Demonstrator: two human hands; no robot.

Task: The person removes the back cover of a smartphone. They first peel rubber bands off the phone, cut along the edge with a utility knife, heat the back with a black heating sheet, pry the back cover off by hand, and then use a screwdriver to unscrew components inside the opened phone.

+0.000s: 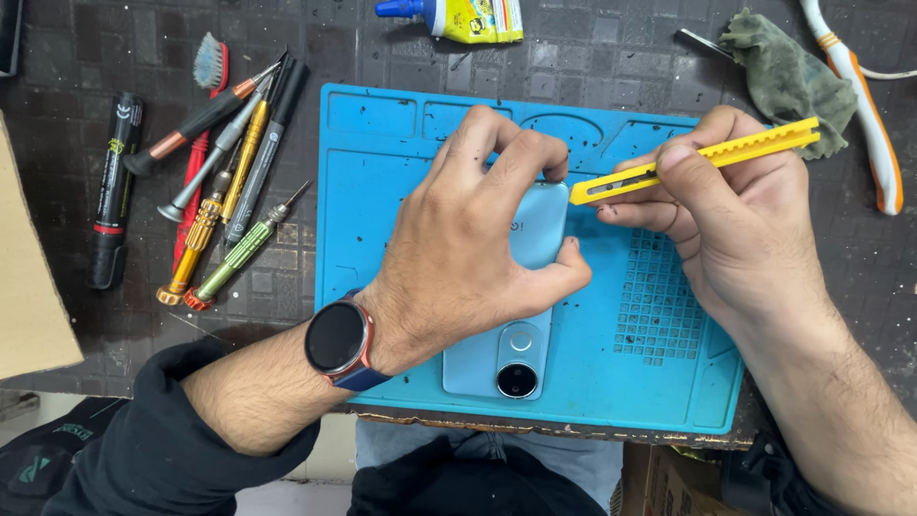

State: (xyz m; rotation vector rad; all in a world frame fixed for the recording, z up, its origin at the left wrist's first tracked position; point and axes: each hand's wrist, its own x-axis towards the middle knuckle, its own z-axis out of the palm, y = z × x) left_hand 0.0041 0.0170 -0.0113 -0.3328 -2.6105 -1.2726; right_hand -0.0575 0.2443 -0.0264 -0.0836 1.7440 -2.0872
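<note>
1. The left hand (468, 239) lies spread over a light blue phone (523, 315), fingertips arched down on its far end and thumb pressed against its right edge; I judge this pins the phone so it cannot slide while the blade works.
2. The phone lies back-up near the middle of the blue work mat (669, 382). Its long axis runs from 6 to 12 o'clock, with the round camera lenses at the 6 o'clock end, closest to the person.
3. The right hand (735, 220) is closed around a yellow utility knife (707, 158), thumb on top and fingers curled beneath. The knife runs from about 2 o'clock down to 8 o'clock, its tip at the phone's upper right edge, just beside the left fingertips. Whether the blade has entered the seam, I cannot tell.
4. A dark smartwatch (336, 339) with a reddish rim sits on the left wrist.
5. At 9 o'clock from the mat, a bunch of screwdrivers (224, 191) and a red toothbrush (205, 67) lie on the dark bench (76, 57), with a black marker (113, 191) further left, all within easy reach.
6. At 12 o'clock lies a glue tube (458, 17); at 1 o'clock a green cloth (788, 76) and a white-and-orange tool (864, 105).
</note>
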